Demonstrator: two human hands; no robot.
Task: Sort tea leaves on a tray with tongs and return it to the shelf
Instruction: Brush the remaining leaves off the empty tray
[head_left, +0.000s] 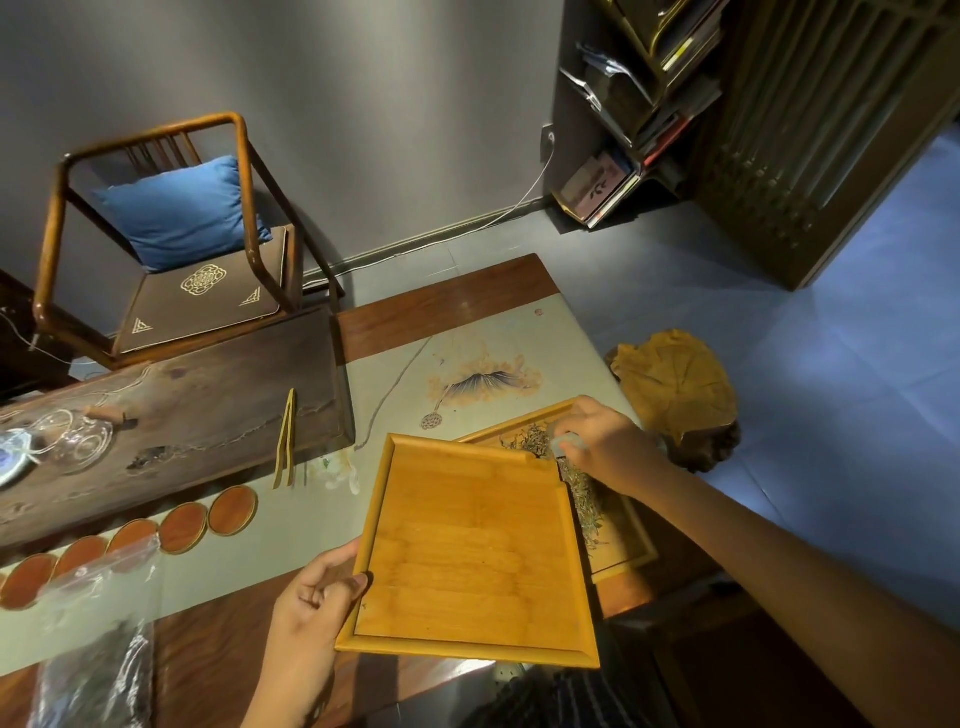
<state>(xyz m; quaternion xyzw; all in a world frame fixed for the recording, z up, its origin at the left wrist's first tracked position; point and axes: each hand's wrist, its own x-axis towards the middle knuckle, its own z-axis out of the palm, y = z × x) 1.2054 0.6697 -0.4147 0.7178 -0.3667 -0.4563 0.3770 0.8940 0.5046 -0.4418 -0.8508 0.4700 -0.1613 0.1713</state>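
My left hand (311, 597) grips the lower left rim of an empty bamboo tray (467, 545), held tilted above the table. It partly covers a second bamboo tray (623, 561) lying on the table's right end. Loose tea leaves (584, 499) are spread in that second tray. My right hand (608, 447) rests over the leaves at its far end, fingers closed around a small pale object that I cannot identify. The bamboo tongs (285, 447) lie untouched on the edge of a dark wooden tea board (208, 405), left of both trays.
Several round red coasters (182, 525) line the table runner. A clear plastic bag (98, 649) holding dark leaves lies at front left. Glass teaware (72, 441) stands on the tea board. A wooden chair (156, 234) is behind, a stump stool (675, 395) at right, a shelf (623, 104) by the wall.
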